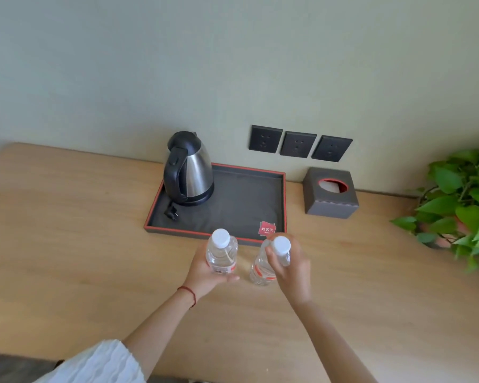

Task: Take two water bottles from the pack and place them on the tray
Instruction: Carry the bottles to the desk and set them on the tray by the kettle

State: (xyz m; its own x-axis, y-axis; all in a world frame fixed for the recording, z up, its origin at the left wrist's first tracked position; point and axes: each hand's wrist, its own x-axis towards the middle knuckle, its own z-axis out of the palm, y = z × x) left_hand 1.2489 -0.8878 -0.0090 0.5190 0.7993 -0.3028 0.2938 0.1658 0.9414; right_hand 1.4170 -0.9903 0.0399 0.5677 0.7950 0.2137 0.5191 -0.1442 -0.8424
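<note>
While both bottles hung just short of the tray (284,200), the carry step was nearly over and the placing step was about to start. Left hand (205,268) had its grip wrapped round the left bottle (221,254), cupping it from below and behind, cap up. Right hand (289,265) gripped the right bottle (263,268) near its neck, fingers closed over the shoulder, body tilted a little toward the left one. Both bottles sat over the bench (67,230), at the tray's near edge, not yet inside the rim. Whether either base touched the bench I could not tell.

Tray was dark with a red rim. Kettle (188,170) stood in its far left corner, a plug (170,211) loose in front of it, a red tag (267,228) near the right front corner. Middle and right of the tray lay free.

My reading: next move needs both bottles lifted over the near rim and set upright on the free area, away from plug and kettle. The pack was not in sight.
</note>
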